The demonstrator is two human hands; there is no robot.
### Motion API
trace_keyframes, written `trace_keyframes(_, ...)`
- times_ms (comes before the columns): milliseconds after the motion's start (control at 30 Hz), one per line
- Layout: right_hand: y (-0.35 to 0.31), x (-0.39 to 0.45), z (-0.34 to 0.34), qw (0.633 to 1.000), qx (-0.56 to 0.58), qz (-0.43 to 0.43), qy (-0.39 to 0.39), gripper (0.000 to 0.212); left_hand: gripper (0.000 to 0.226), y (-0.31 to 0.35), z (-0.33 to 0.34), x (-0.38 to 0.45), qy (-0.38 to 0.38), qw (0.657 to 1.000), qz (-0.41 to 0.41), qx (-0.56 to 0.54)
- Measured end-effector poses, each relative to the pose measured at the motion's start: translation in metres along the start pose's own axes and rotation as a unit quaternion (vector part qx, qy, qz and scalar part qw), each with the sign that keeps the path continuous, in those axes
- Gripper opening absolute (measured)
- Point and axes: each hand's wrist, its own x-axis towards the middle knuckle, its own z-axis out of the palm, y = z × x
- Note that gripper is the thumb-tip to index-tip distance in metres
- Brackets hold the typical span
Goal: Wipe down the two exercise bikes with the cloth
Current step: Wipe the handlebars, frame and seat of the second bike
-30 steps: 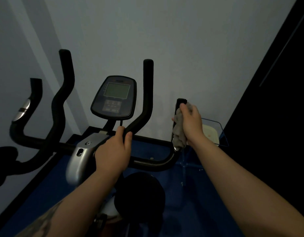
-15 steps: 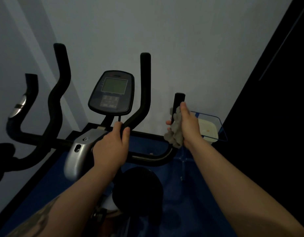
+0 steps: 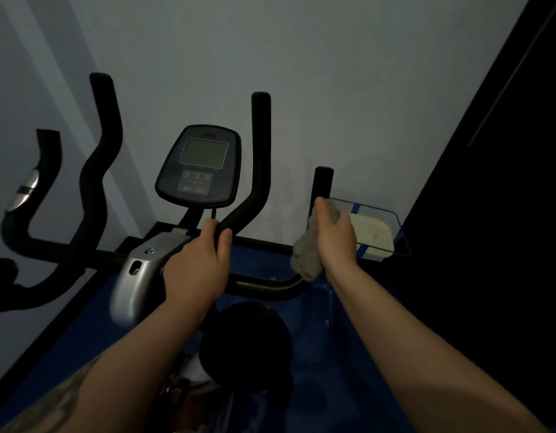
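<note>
The room is dim. Nearest the camera, a blue floor mat covers the ground under the machine, with a black border strip running along its left edge where it meets the pale grey wall. A dark panel fills the right side of the view.

Just above the mat sits the round black knob of the black exercise bike, and beside it the silver-grey stem cover. The left hand is wrapped around the black handlebar where the inner right upright branches off, fingers curled over the top of the bar and thumb alongside. The right hand is closed around the outer right upright grip, with the crumpled grey cloth pressed between palm and bar; a loose fold of the cloth hangs below the hand toward the bend of the handlebar, and a little shows above the knuckles. The top end of that grip stands bare above the hand.

Farther back, the oval black console with its greyish rectangular screen and button block tilts toward the viewer between the two inner uprights. On the left, the outer curved grip carries a silver sensor plate. Beyond the right hand, against the wall, a clear blue-edged tray holds a cream rectangular container.
</note>
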Motion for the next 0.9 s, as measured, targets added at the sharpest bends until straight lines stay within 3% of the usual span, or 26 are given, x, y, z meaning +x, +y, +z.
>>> trace_keyframes(133,0.025,-0.038,-0.006,0.999,-0.014,-0.042,0.002,0.06,0.033,-0.001,0.0,0.0,0.004,1.0,-0.003,-0.002)
trace_keyframes(200,0.01,-0.021,-0.006,0.996,-0.065,-0.054,0.001,0.063,0.032,0.0,0.0,0.0,0.003,1.0,-0.004,0.0)
trace_keyframes(333,-0.032,0.016,0.01,0.988,-0.119,-0.086,0.037,0.049,0.032,0.001,0.0,-0.001,0.002,1.0,-0.005,-0.006)
trace_keyframes(500,0.002,-0.03,0.017,0.97,-0.179,-0.148,0.071,0.069,0.03,0.0,0.0,0.0,0.004,1.0,-0.004,-0.005)
trace_keyframes(600,0.002,-0.024,0.01,0.972,-0.19,-0.129,0.046,0.067,0.03,0.0,0.001,0.0,0.001,1.0,-0.003,-0.004)
trace_keyframes(733,-0.032,0.01,0.018,0.983,-0.16,-0.081,0.041,0.046,0.03,0.001,-0.001,-0.001,-0.005,1.0,-0.008,-0.013)
trace_keyframes(900,0.0,-0.028,0.009,0.986,-0.125,-0.1,0.039,0.053,0.031,0.001,-0.001,-0.001,0.001,1.0,-0.005,-0.005)
